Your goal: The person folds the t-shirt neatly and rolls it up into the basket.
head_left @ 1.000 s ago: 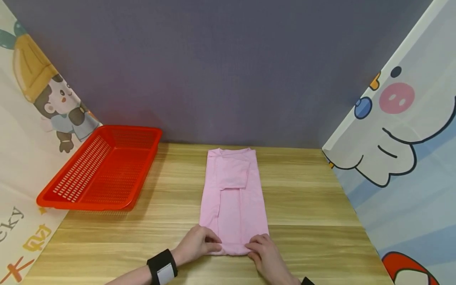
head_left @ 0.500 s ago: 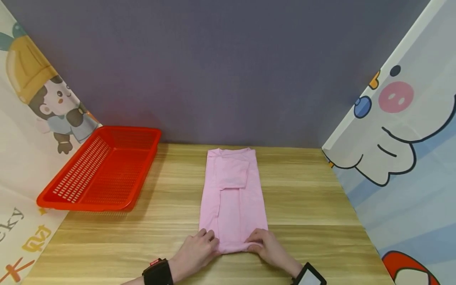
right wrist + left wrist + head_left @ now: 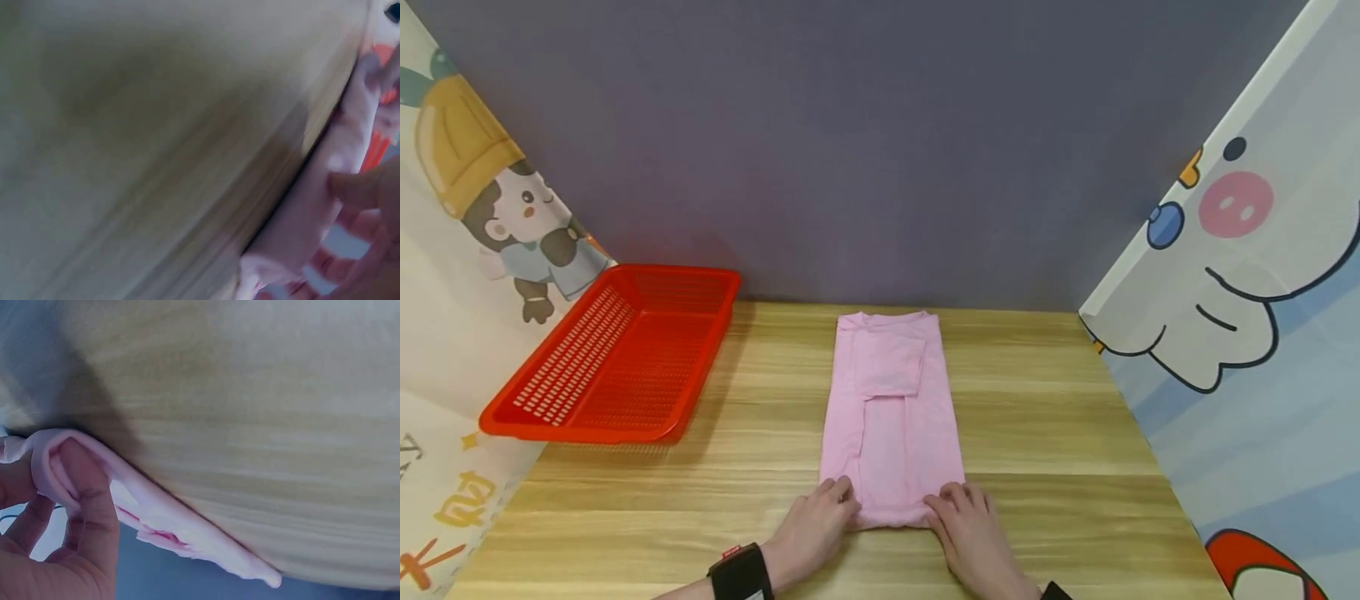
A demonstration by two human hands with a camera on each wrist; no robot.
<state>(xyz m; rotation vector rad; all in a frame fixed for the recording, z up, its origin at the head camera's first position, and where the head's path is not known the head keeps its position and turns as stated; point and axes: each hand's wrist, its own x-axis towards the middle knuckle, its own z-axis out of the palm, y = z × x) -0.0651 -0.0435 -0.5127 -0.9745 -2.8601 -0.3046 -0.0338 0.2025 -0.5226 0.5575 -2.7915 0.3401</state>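
A pink shirt (image 3: 883, 454) lies on the table, folded into a long narrow strip with a smaller folded flap on its far half. Its near end is turned up into a small roll. At that roll's left corner my left hand (image 3: 814, 527) grips the cloth; in the left wrist view a finger of the left hand (image 3: 94, 519) sits inside the curled edge, the thumb outside. My right hand (image 3: 976, 533) holds the right corner of the roll. From the right wrist, the thumb (image 3: 353, 187) presses against the rolled cloth (image 3: 306, 209), other fingers curling behind it.
A red plastic basket (image 3: 700, 400) with slotted sides stands at the left back of the wooden table (image 3: 1037, 417). A grey panel (image 3: 880, 150) closes off the back. Printed cartoon sheets hang at the left and right.
The near edge of the shirt has been turned a little further away from me. Both hands have shifted slightly, with the left fingers now higher over the corner.
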